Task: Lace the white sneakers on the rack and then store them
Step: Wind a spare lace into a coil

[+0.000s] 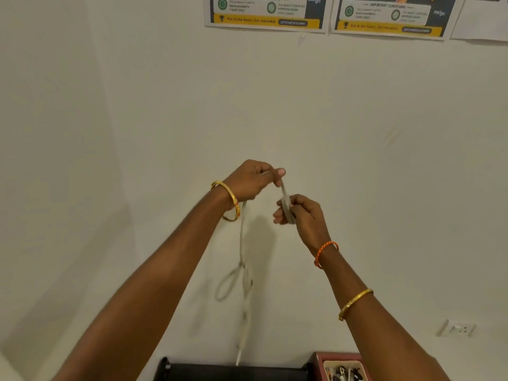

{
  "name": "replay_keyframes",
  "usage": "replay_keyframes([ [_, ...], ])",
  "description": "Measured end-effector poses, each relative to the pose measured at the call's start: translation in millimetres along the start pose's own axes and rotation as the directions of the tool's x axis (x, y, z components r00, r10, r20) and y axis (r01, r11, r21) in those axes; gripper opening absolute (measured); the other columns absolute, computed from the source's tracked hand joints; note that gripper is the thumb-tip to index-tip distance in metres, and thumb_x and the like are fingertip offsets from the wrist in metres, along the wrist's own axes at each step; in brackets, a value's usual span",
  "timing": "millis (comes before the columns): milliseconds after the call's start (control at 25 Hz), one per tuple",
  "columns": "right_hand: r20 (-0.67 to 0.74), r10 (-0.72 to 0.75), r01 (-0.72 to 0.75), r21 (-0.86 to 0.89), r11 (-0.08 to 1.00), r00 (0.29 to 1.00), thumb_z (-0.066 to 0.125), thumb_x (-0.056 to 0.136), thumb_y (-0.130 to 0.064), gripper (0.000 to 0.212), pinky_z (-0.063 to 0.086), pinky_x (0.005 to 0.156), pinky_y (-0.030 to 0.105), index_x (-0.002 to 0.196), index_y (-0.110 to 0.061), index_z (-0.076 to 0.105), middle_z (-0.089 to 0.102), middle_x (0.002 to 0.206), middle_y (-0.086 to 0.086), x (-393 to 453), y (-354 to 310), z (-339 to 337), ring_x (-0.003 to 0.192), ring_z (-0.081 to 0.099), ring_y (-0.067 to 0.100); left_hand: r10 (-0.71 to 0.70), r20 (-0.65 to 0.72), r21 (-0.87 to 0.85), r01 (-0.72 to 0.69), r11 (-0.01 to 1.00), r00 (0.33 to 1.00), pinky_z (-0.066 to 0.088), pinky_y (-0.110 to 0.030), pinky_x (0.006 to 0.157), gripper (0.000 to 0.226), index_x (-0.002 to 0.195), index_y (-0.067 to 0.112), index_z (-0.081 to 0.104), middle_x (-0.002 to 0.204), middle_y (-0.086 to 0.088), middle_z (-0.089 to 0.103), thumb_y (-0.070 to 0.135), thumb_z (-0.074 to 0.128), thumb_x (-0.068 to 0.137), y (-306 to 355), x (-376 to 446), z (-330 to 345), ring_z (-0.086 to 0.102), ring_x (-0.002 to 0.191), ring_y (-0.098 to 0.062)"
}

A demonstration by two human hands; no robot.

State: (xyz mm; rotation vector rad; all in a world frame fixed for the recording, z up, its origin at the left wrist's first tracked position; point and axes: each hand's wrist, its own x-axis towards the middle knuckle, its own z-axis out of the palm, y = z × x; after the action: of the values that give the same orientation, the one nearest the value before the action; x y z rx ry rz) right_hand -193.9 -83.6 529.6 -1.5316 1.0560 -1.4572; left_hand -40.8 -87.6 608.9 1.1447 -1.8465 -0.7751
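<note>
Two bare forearms reach up and forward in front of a plain white wall. The left hand [251, 179], higher and to the left, pinches one part of a white shoelace [242, 270] between thumb and curled fingers. The right hand [299, 213], lower and just to the right, grips the same lace in curled fingers, so a short taut stretch runs between the two hands. From the left hand the rest of the lace hangs straight down, with a loose loop partway along, its tip dangling just above the top edge of a black rack [233, 372] at the bottom of the view. A pink box [319, 361] of small dark items sits beside the rack's right end. No sneaker is in view. Posters [265, 12] line the wall's top edge, well above the hands, and a wall socket [457, 329] sits low on the right.
</note>
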Motion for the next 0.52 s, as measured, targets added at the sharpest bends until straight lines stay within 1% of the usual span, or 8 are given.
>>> replay_keyframes([
  [80,0.036,0.021,-0.023,0.044,0.999,0.999,0.031,0.09,0.005,0.033,0.049,0.056,0.025,0.08,0.002,0.063,0.061,0.062,0.011,-9,-14,0,0.053,0.057,0.017,0.022,-0.081,0.016,-0.021,1.0,0.996,0.026,-0.013,0.041,0.033,0.072,0.015,0.065,0.037,0.012,0.031,0.039,0.056,0.091,-3,7,0,0.028,0.034,-0.004],
  [120,0.046,0.043,-0.048,0.106,0.993,0.998,0.031,0.091,0.002,0.035,0.047,0.053,0.025,0.077,0.001,0.062,0.058,0.058,0.009,-10,-21,-1,0.049,0.053,0.016,0.007,-0.096,-0.006,-0.008,1.0,0.995,0.027,-0.014,0.042,0.032,0.073,0.014,0.065,0.036,0.013,0.032,0.039,0.057,0.091,-8,9,2,0.029,0.034,-0.004],
  [200,0.084,0.091,-0.111,0.286,0.952,0.992,0.032,0.093,-0.008,0.036,0.043,0.05,0.023,0.075,-0.001,0.062,0.054,0.053,0.003,-11,-36,-4,0.046,0.046,0.014,-0.064,-0.065,-0.108,0.057,0.993,0.996,0.027,-0.019,0.045,0.033,0.071,0.016,0.065,0.043,0.011,0.032,0.042,0.057,0.09,-22,6,12,0.028,0.041,-0.006],
  [280,0.136,0.093,-0.148,0.484,0.862,0.986,0.034,0.095,-0.014,0.037,0.041,0.05,0.021,0.075,-0.003,0.063,0.05,0.052,0.0,-8,-48,-7,0.048,0.044,0.013,-0.137,-0.001,-0.186,0.135,0.973,0.991,0.028,-0.019,0.043,0.035,0.071,0.017,0.063,0.051,0.004,0.03,0.044,0.053,0.091,-39,-2,25,0.028,0.045,-0.009],
  [360,0.17,0.061,-0.161,0.67,0.725,0.984,0.036,0.096,-0.015,0.04,0.044,0.053,0.02,0.073,-0.005,0.067,0.052,0.057,0.0,-3,-60,-11,0.05,0.048,0.011,-0.185,0.041,-0.189,0.189,0.963,0.982,0.028,-0.018,0.041,0.038,0.07,0.017,0.061,0.052,0.002,0.029,0.045,0.05,0.093,-59,-9,39,0.028,0.044,-0.009],
  [440,0.134,0.044,-0.133,0.781,0.61,0.99,0.037,0.099,-0.015,0.039,0.05,0.058,0.021,0.077,-0.004,0.068,0.058,0.063,0.001,3,-71,-12,0.055,0.056,0.009,-0.219,0.073,-0.152,0.228,0.962,0.973,0.028,-0.019,0.041,0.041,0.068,0.017,0.061,0.05,0.003,0.031,0.046,0.049,0.093,-80,-15,52,0.029,0.042,-0.01],
  [520,0.057,0.037,-0.068,0.819,0.57,0.998,0.038,0.1,-0.014,0.03,0.054,0.062,0.02,0.086,-0.002,0.063,0.064,0.067,0.001,9,-83,-12,0.059,0.062,0.009,-0.25,0.102,-0.112,0.26,0.959,0.963,0.032,-0.021,0.042,0.042,0.065,0.017,0.062,0.049,0.005,0.036,0.045,0.048,0.094,-101,-22,64,0.034,0.04,-0.008],
])
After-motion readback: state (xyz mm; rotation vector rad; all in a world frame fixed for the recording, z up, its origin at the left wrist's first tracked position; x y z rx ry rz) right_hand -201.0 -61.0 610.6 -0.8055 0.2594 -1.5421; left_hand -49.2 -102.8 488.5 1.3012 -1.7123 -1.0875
